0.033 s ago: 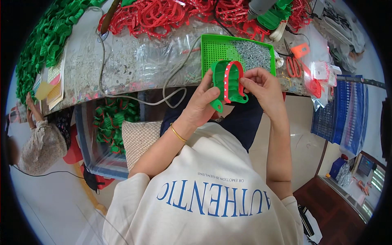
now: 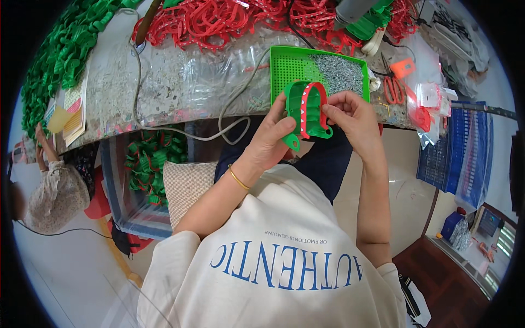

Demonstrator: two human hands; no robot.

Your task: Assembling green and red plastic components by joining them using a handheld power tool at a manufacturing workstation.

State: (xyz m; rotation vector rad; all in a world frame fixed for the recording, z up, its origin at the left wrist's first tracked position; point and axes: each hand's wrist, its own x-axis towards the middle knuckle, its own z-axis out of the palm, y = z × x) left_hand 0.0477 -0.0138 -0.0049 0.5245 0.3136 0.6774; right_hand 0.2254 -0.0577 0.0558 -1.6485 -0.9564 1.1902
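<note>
A green U-shaped plastic toy jaw (image 2: 295,104) is held up in front of the near edge of the workbench. Along its curved rim runs a red strip with white teeth (image 2: 304,112). My left hand (image 2: 269,135) grips the jaw's left side, thumb on the near face and fingers mostly hidden behind it. The thumb and forefinger of my right hand (image 2: 354,120) pinch at the right end of the red strip; the exact contact is partly hidden. Just beyond the jaw stands a bright green tray (image 2: 272,65) with many small silvery metal pieces (image 2: 339,71), probably screws.
Red toothed strips (image 2: 219,24) are heaped at the back, green plastic parts (image 2: 63,52) at far left. A grey cable (image 2: 138,82) crosses the bench (image 2: 186,82). Scissors (image 2: 392,90) lie right of the tray. Below left, a crate (image 2: 117,202) holds finished-looking green-red pieces; another person (image 2: 57,188) sits beyond.
</note>
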